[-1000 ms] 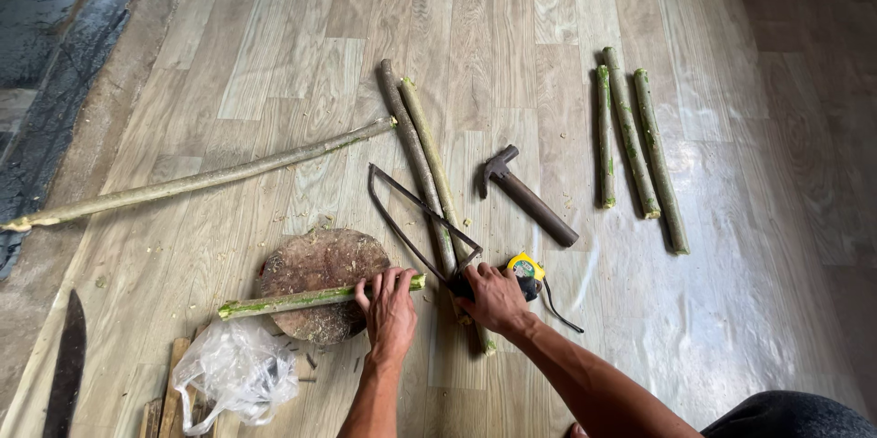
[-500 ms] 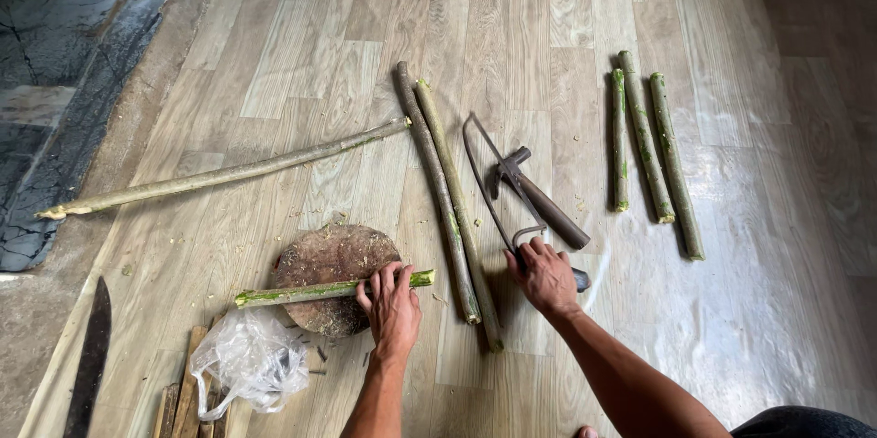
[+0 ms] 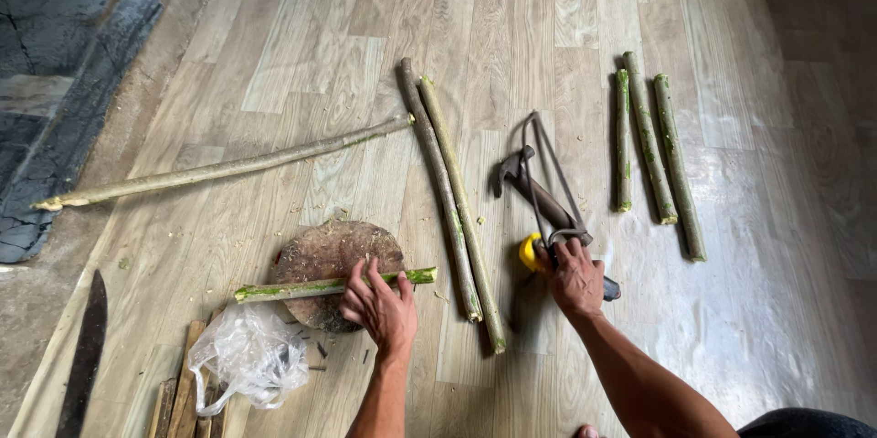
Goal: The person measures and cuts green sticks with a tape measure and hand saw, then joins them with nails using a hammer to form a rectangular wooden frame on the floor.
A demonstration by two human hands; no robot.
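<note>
At lower centre, left hand (image 3: pixel 379 306) gripped a green stick (image 3: pixel 315 288) on the wood round (image 3: pixel 320 251); right hand (image 3: pixel 575 275) gripped the saw (image 3: pixel 545 168) handle.

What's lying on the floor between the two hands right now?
Head view: two long sticks lie side by side between the left hand and the right hand.

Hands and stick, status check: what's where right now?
Left hand pins green stick on round block. Right hand grips saw, over hammer. Nothing in the way.
</note>
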